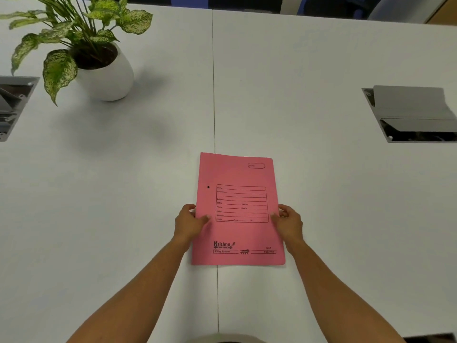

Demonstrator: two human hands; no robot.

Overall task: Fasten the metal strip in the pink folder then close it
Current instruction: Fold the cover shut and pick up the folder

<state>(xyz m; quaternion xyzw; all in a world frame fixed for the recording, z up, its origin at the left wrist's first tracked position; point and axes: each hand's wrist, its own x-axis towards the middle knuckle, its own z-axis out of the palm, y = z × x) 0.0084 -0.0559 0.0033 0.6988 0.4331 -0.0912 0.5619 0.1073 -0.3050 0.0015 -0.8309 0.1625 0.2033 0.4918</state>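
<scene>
The pink folder [237, 174] lies shut and flat on the white table [321, 194], front cover up, with a printed form box and a small dark hole near its left edge. My left hand [189, 222] grips the folder's left edge, thumb on the cover. My right hand [289, 222] grips the right edge the same way. No metal strip shows; the inside of the folder is hidden.
A potted plant in a white pot [108, 75] stands at the back left. Grey cable hatches are set into the table at the left edge [12, 105] and at the right [413, 115]. A seam [214, 95] runs down the table's middle.
</scene>
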